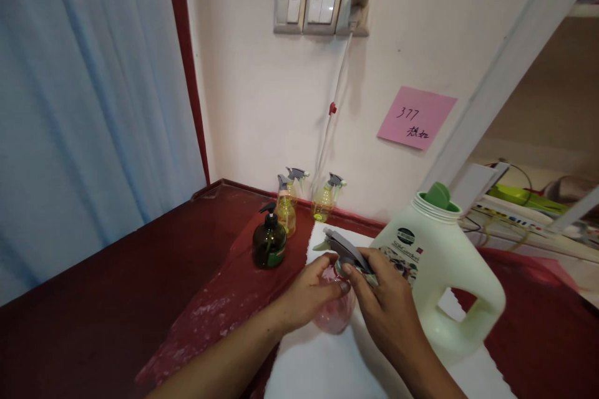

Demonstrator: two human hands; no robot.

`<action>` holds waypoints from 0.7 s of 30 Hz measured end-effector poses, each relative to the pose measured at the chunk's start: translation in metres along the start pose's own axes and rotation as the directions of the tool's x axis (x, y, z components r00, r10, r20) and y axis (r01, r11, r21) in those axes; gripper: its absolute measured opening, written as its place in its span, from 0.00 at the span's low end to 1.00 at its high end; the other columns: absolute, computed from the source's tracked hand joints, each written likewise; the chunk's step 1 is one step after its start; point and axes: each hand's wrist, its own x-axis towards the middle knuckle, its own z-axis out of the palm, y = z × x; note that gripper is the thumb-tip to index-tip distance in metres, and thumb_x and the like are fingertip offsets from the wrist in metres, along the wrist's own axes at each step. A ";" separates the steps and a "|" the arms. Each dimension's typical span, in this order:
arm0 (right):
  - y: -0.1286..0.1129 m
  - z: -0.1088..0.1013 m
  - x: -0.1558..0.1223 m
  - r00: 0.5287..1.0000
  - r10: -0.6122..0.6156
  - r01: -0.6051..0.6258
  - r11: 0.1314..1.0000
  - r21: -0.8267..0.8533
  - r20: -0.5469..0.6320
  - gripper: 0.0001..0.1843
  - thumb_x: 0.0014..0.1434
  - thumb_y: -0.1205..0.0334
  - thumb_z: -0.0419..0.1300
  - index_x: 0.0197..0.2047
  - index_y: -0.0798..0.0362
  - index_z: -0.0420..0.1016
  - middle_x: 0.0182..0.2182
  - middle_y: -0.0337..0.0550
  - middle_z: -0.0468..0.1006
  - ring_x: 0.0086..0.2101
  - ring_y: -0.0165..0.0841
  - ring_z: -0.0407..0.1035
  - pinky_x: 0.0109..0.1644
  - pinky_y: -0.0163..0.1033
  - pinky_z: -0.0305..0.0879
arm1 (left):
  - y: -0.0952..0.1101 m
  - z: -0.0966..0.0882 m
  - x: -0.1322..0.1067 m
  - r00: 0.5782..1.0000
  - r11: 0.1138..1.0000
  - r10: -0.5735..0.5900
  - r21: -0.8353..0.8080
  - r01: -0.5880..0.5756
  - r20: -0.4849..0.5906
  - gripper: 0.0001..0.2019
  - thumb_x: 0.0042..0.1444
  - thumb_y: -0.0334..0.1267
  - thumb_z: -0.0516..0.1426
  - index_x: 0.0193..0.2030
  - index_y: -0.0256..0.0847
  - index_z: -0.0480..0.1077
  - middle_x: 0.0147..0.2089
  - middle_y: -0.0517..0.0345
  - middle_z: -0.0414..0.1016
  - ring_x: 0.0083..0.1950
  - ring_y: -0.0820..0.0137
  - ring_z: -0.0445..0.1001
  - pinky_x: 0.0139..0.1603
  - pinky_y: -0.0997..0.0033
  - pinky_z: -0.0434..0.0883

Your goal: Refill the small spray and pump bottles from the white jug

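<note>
A pink see-through spray bottle (pixel 335 315) stands on a white cloth (pixel 322 368) in front of me. My left hand (pixel 311 293) is closed around its upper part, with the thumb across the front. At the neck, my right hand (pixel 386 296) grips the grey spray head (pixel 346 248), whose nozzle points left. Fingers hide most of the joint between head and bottle, so I cannot tell how tightly they fit. Just right of my right hand is a large pale green jug (pixel 468 262), uncapped, with a green scoop-like piece (pixel 438 196) in its mouth.
Beyond my left hand are a dark pump bottle (pixel 269 243) and several yellow spray bottles (pixel 322 202) near the wall. A cord (pixel 334 93) hangs from the wall socket. A slanted white post (pixel 496 68) and cluttered shelf (pixel 528 199) stand right; a blue curtain (pixel 93 106) hangs left.
</note>
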 end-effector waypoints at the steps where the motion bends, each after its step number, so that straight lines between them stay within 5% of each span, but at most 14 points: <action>1: 0.000 0.001 -0.001 1.000 0.009 -0.009 1.000 0.008 0.001 0.09 0.66 0.53 0.56 0.43 0.48 0.72 0.37 0.40 0.76 0.39 0.37 0.71 0.43 0.42 0.64 | -0.001 0.000 0.000 1.000 1.000 0.004 -0.001 -0.004 0.000 0.20 0.52 0.40 0.67 0.51 0.39 0.71 0.49 0.51 0.75 0.55 0.56 0.71 0.57 0.57 0.64; 21: 0.005 0.009 -0.013 0.988 0.037 -0.036 0.999 0.008 -0.148 0.10 0.65 0.52 0.57 0.42 0.48 0.72 0.34 0.37 0.77 0.35 0.35 0.71 0.39 0.39 0.65 | -0.005 -0.004 -0.002 1.000 0.999 -0.028 -0.023 0.028 -0.011 0.22 0.52 0.40 0.68 0.52 0.39 0.71 0.48 0.53 0.74 0.51 0.61 0.72 0.56 0.60 0.64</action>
